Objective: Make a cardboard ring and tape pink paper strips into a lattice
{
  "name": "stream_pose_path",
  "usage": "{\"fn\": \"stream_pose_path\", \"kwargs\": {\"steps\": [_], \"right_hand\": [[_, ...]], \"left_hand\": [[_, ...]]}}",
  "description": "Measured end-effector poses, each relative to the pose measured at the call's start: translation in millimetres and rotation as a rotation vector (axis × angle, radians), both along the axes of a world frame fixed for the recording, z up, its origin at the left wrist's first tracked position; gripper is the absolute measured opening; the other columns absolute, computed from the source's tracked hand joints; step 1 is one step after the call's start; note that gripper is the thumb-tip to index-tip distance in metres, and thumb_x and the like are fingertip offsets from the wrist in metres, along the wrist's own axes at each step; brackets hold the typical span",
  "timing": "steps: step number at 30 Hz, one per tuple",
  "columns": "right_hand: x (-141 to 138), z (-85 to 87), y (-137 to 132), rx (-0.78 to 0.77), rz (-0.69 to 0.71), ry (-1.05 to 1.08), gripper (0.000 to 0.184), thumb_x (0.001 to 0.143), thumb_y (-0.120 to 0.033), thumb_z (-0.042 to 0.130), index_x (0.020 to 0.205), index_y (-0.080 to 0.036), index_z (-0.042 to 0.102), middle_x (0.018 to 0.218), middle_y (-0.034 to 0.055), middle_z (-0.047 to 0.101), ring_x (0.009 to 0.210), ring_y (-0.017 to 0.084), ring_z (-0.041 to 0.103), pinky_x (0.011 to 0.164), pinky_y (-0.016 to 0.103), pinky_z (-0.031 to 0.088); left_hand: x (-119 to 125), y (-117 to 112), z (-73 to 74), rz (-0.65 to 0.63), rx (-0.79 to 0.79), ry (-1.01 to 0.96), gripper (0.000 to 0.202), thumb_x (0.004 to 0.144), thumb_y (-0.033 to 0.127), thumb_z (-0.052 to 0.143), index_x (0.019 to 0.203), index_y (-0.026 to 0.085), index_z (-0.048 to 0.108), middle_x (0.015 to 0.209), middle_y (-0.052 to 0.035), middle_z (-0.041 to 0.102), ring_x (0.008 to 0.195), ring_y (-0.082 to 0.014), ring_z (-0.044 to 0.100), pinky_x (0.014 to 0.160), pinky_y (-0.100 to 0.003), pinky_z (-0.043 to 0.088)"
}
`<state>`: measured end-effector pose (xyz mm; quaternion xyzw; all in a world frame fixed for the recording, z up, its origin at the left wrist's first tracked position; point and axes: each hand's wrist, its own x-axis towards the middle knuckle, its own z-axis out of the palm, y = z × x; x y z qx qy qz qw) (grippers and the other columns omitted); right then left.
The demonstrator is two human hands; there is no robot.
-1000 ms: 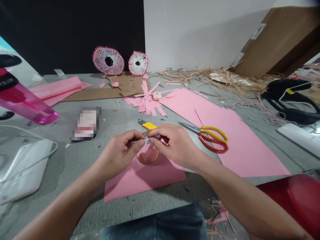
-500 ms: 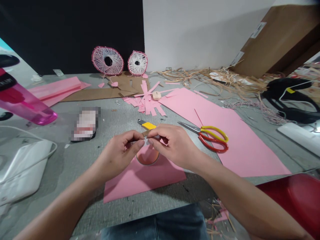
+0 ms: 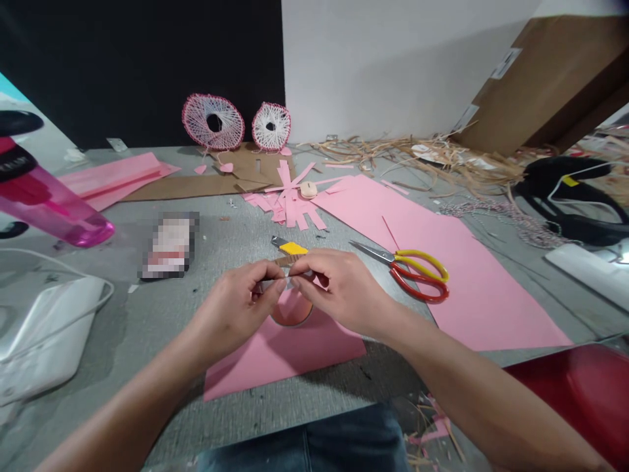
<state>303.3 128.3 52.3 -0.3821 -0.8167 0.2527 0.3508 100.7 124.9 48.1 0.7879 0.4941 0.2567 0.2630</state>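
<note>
My left hand (image 3: 248, 292) and my right hand (image 3: 339, 285) meet fingertip to fingertip over the work surface. Both are closed in a pinch on a thin whitish piece (image 3: 287, 278) between them. It is mostly hidden by the fingers, and I cannot tell its kind. Just below is a round ring (image 3: 291, 322), orange-brown inside like a tape roll, over a pink paper sheet (image 3: 295, 367). A yellow utility knife (image 3: 291, 247) lies just beyond my fingers. To the right, scissors (image 3: 417, 269) with one yellow and one red handle rest partly on a larger pink sheet (image 3: 472, 295).
Cut pink strips (image 3: 289, 196) lie at the back, before two string-wound rings (image 3: 213, 122). At left are a pixelated phone-like object (image 3: 170, 246), a pink bottle (image 3: 63, 203) and a white device (image 3: 54, 334). Brown fibre strands (image 3: 383, 149) and a cardboard box (image 3: 531, 78) are at the back right.
My fingertips have shifted slightly while staying pinched together, and the whitish piece shows differently between them. The whole view has moved down a little; the other things lie as before.
</note>
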Motion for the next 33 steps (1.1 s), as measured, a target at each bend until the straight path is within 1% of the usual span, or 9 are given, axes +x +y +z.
{"fn": "stream_pose_path", "kwargs": {"steps": [3, 6, 10, 13, 17, 19, 22, 27, 33], "right_hand": [[0.5, -2.4, 0.5, 0.038, 0.001, -0.020, 0.009, 0.092, -0.015, 0.061, 0.087, -0.018, 0.067, 0.078, 0.0007, 0.067, 0.070, 0.013, 0.055, 0.067, 0.025, 0.040], [0.6, -6.2, 1.3, 0.121, 0.025, -0.053, 0.009, 0.094, -0.015, 0.059, 0.090, -0.018, 0.067, 0.081, 0.0023, 0.067, 0.074, 0.015, 0.056, 0.070, 0.027, 0.041], [0.6, -10.1, 3.6, 0.231, 0.078, -0.152, 0.014, 0.097, -0.018, 0.056, 0.087, -0.017, 0.065, 0.084, 0.0051, 0.066, 0.078, 0.017, 0.055, 0.072, 0.029, 0.042], [1.1, -10.8, 5.7, 0.285, 0.097, -0.191, 0.018, 0.100, -0.020, 0.053, 0.087, -0.015, 0.065, 0.086, 0.0069, 0.067, 0.080, 0.018, 0.056, 0.074, 0.031, 0.043], [0.8, -13.4, 7.2, 0.335, 0.092, -0.224, 0.021, 0.101, -0.020, 0.050, 0.087, -0.015, 0.065, 0.084, 0.0070, 0.067, 0.080, 0.019, 0.057, 0.076, 0.032, 0.044], [0.0, -16.4, 7.7, 0.348, 0.106, -0.249, 0.022, 0.102, -0.020, 0.048, 0.088, -0.015, 0.065, 0.084, 0.0071, 0.067, 0.081, 0.019, 0.057, 0.077, 0.033, 0.045], [-1.1, -20.8, 8.6, 0.355, 0.115, -0.276, 0.022, 0.103, -0.021, 0.047, 0.091, -0.016, 0.064, 0.085, 0.0068, 0.068, 0.081, 0.019, 0.058, 0.077, 0.033, 0.045], [-1.9, -23.0, 9.0, 0.358, 0.105, -0.291, 0.020, 0.102, -0.020, 0.048, 0.091, -0.015, 0.064, 0.086, 0.0073, 0.068, 0.082, 0.019, 0.058, 0.078, 0.033, 0.045], [-3.8, -26.1, 9.1, 0.407, 0.116, -0.315, 0.020, 0.101, -0.018, 0.048, 0.089, -0.015, 0.063, 0.084, 0.0071, 0.067, 0.079, 0.019, 0.056, 0.074, 0.033, 0.044]], "left_hand": [[-1.4, 1.0, -0.4, -0.041, 0.036, 0.027, 0.019, 0.095, 0.034, 0.054, 0.089, 0.022, 0.067, 0.073, 0.0029, 0.067, 0.064, -0.0136, 0.056, 0.059, -0.027, 0.039], [-2.1, 0.9, 1.2, -0.107, 0.112, 0.049, 0.020, 0.096, 0.028, 0.052, 0.082, 0.021, 0.065, 0.072, 0.0021, 0.065, 0.065, -0.0140, 0.056, 0.061, -0.027, 0.040], [-2.1, -0.7, 2.7, -0.194, 0.341, 0.100, 0.020, 0.095, 0.019, 0.049, 0.077, 0.019, 0.058, 0.071, 0.0009, 0.064, 0.068, -0.0156, 0.057, 0.071, -0.032, 0.043], [-2.5, -0.9, 2.7, -0.205, 0.493, 0.146, 0.020, 0.095, 0.016, 0.048, 0.079, 0.019, 0.059, 0.072, 0.0001, 0.065, 0.069, -0.0171, 0.057, 0.075, -0.036, 0.042], [-4.6, 1.5, 2.7, -0.213, 0.478, 0.181, 0.013, 0.096, 0.020, 0.051, 0.088, 0.019, 0.061, 0.078, -0.0012, 0.068, 0.074, -0.0188, 0.060, 0.078, -0.038, 0.042], [-5.3, 2.7, 2.4, -0.236, 0.460, 0.191, 0.015, 0.097, 0.022, 0.051, 0.085, 0.019, 0.060, 0.076, -0.0011, 0.067, 0.073, -0.0188, 0.060, 0.078, -0.037, 0.043], [-4.5, 2.9, 1.4, -0.254, 0.511, 0.205, 0.023, 0.098, 0.019, 0.049, 0.077, 0.018, 0.057, 0.070, -0.0007, 0.063, 0.070, -0.0182, 0.058, 0.076, -0.036, 0.042], [-1.7, 2.1, -0.4, -0.250, 0.623, 0.251, 0.022, 0.098, 0.017, 0.047, 0.079, 0.018, 0.059, 0.073, -0.0012, 0.064, 0.070, -0.0183, 0.057, 0.080, -0.037, 0.042], [-3.2, 2.5, -1.1, -0.280, 0.606, 0.245, 0.026, 0.097, 0.015, 0.045, 0.074, 0.019, 0.056, 0.069, 0.0000, 0.059, 0.068, -0.0180, 0.053, 0.075, -0.035, 0.041]]}}
